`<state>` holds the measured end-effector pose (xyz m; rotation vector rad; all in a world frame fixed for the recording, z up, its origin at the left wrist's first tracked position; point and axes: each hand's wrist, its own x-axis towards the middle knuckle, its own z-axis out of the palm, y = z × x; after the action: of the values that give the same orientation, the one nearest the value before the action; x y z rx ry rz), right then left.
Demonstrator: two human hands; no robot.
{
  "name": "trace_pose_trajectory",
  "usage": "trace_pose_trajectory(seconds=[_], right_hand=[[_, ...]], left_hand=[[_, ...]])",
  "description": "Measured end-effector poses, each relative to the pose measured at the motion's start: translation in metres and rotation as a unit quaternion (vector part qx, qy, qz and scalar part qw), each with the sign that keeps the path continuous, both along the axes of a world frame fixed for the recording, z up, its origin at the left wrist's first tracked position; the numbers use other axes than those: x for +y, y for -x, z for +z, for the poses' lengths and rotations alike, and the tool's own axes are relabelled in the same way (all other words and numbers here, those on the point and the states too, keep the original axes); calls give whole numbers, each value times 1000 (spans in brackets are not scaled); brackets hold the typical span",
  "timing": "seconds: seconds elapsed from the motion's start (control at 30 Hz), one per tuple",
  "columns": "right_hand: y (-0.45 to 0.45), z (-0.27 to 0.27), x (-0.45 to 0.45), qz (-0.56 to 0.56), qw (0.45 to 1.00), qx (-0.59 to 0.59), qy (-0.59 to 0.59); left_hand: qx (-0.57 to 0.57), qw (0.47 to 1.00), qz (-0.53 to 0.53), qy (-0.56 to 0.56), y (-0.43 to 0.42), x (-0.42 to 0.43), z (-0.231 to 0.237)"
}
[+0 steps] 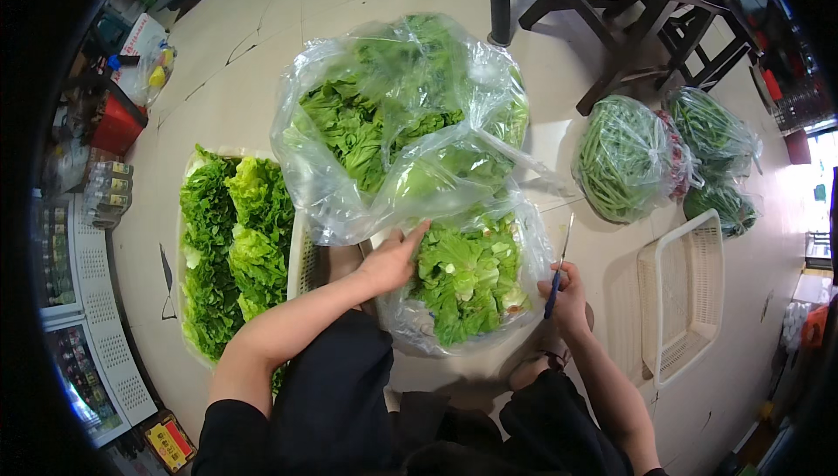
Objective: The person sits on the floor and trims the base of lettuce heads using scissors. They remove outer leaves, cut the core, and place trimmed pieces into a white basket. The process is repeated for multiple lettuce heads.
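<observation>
My right hand is closed round the blue handle of a knife, its thin blade pointing away from me. With fingers spread, my left hand touches the rim of an open clear plastic bag holding lettuce leaves and trimmings; whether it pinches the plastic is unclear. Just beyond lies a large clear plastic bag of leafy green lettuce, its mouth partly open. Left of my legs, a pale plastic basket is filled with rows of lettuce heads.
An empty white plastic basket stands on the tiled floor at right. Beyond it are tied bags of green beans and other greens. Dark wooden stools stand at upper right. Wrapped bottles and a fridge line the left.
</observation>
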<state>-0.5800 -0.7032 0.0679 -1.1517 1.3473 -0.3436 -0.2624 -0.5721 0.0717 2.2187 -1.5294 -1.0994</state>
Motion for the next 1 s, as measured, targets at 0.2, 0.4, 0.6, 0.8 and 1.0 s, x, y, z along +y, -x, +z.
trace_pose_trajectory(seconds=[0.2,0.4,0.6,0.8,1.0], right_hand=[[19,47,-3,-59,995,-27,81],[27,63,4,-75,989,-40,118],[20,55,4,-31,993,1,113],[37,34,-3,-76,986,1,146],[38,49,-9,-60,976,38,205]], left_hand=[[0,968,71,242,-9,26,34],[-69,938,142,309,-10,45,47],[-118,969,70,207,-11,51,50],[-56,943,-53,325,6,23,133],[-222,973,-7,58,-67,-51,135]])
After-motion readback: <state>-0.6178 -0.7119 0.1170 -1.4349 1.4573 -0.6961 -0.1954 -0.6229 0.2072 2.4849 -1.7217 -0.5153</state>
